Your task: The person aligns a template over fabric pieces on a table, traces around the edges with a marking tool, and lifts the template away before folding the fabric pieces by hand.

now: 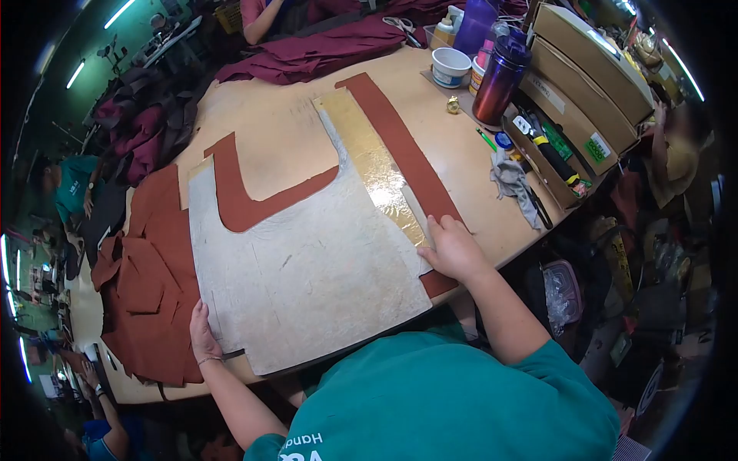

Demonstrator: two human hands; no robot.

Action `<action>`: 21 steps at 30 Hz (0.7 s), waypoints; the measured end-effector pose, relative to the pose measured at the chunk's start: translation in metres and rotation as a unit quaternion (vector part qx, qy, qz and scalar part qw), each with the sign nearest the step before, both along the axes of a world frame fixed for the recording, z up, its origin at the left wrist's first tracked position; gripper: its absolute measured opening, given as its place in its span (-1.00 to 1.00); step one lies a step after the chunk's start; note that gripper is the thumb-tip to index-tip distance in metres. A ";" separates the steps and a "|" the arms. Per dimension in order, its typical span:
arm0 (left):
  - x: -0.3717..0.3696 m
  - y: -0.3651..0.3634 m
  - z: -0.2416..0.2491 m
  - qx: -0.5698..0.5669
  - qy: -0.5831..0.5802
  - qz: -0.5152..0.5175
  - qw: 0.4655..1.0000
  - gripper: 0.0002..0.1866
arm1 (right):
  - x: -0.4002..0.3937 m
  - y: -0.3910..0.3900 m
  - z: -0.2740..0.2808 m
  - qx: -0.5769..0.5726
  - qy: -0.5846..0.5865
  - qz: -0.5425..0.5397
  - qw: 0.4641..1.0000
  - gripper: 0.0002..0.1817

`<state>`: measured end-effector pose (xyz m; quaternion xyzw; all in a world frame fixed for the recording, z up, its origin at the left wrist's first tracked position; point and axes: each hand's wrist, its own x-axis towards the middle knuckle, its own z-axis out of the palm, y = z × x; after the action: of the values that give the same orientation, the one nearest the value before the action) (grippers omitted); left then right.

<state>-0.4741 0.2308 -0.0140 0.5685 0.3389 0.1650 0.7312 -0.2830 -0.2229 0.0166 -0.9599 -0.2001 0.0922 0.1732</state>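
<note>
A large whitish pattern template [315, 284] with a U-shaped cutout and a shiny gold-taped strip [377, 165] lies over reddish-brown fabric [403, 157] on the table. The fabric shows inside the cutout and along the right side. My left hand [204, 334] is at the template's lower left edge, closed along it, with some fingers partly hidden. On the right edge, at the lower end of the gold strip, my right hand [456, 250] grips the template between thumb and fingers. A narrow pale strip beside that hand looks like part of the template.
Crumpled reddish-brown fabric [150, 292] lies left. Maroon cloth [323, 50] and scissors [401, 25] are at the back. A purple tumbler [501, 81], white tub [450, 67], cardboard boxes [588, 81] and grey rag [513, 184] stand or lie right. Other people are around the table.
</note>
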 end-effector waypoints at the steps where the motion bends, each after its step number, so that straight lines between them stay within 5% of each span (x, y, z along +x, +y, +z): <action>1: 0.000 -0.004 0.001 0.026 0.011 0.002 1.000 -0.58 | 0.000 0.000 0.001 -0.007 -0.003 0.004 1.000 -0.33; 21: 0.001 -0.008 0.001 0.069 0.031 -0.013 0.997 -0.52 | 0.000 -0.005 -0.005 0.020 -0.034 0.015 0.999 -0.34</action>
<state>-0.4727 0.2224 -0.0133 0.6270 0.3419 0.1605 0.6814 -0.2832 -0.2283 0.0116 -0.9558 -0.2218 0.0585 0.1840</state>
